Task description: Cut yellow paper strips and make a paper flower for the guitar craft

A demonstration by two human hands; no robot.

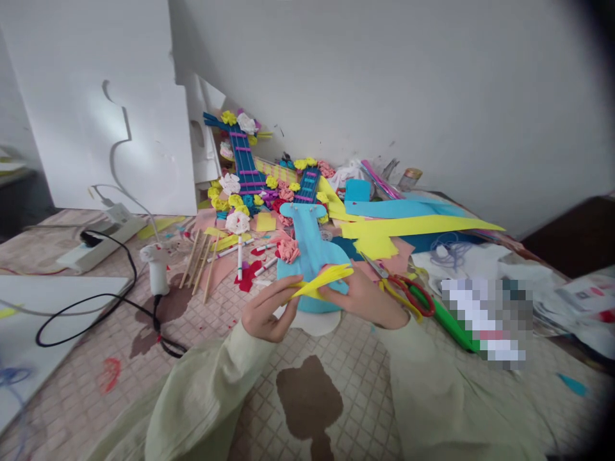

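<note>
Above the lower, rounded end of a light-blue guitar-shaped cutout [312, 234], a bunched yellow paper strip [327, 280] is held between two bare hands, slanting up from left to right. The left hand [270, 312] is nearly closed, its thumb and fingers pinching the strip's left end, so the paper sticks out just beyond the fingertips toward the middle. The right hand [368, 298] is closed on the other side, thumb and fingers gripping the strip near its right end; some of its fingers are hidden behind the paper and the cutout's edge. The cutout lies below and beyond both hands, its narrow neck pointing away, with a pink paper flower [288, 250] on its left side and a white backing [318, 323] showing under its near edge. Just right of the right hand lie red-handled scissors [410, 293], beside a long green object [449, 323]. Left of the cutout are felt-tip markers [240, 259], thin wooden sticks [196, 262] and a white glue gun [157, 269]. Farther back, dark-blue guitar shapes [245, 163] stand among paper flowers, and a long yellow paper band [423, 226] stretches to the right.
</note>
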